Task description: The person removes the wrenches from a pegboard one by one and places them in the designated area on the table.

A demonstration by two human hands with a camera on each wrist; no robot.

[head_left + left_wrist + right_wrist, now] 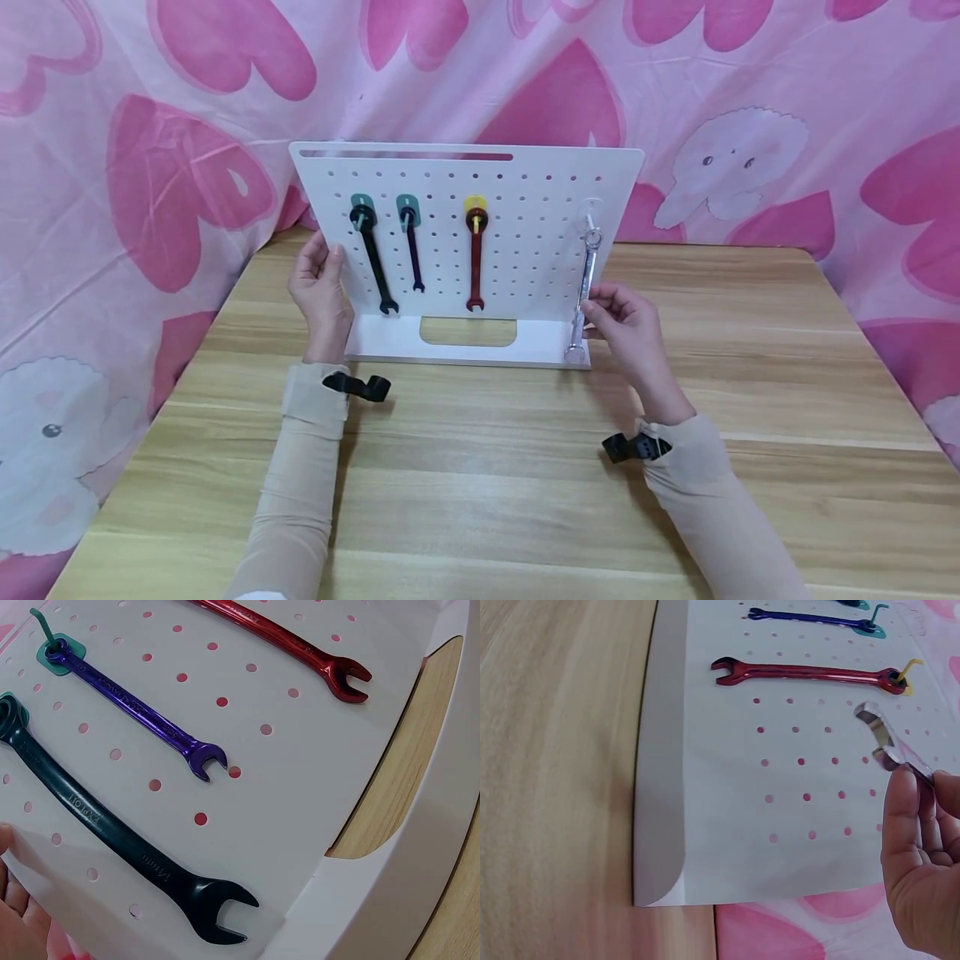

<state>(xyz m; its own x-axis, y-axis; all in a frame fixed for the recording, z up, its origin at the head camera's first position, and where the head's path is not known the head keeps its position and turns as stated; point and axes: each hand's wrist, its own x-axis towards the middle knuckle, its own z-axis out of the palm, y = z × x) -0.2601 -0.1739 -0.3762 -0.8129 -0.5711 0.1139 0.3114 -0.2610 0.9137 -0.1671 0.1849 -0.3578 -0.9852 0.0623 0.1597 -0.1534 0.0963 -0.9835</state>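
A white pegboard (525,250) stands on the table, and my left hand (321,283) grips its left edge, thumb at the front. My right hand (626,329) pinches a silver combination wrench (581,292) between thumb and fingers. The ring end of this wrench is up at the pale hook (590,212) on the right of the board; its open end points down. Three wrenches hang by their ring ends: a dark green wrench (90,814) nearest my left hand, a smaller purple wrench (131,705) beside it, and a red wrench (476,262) on a yellow hook (476,202).
The board's base has a cut-out (468,332) through which the wooden table (480,467) shows. Behind the table hangs a pink cloth (480,67) with hearts and white animal figures. Each wrist wears a black camera mount (360,386).
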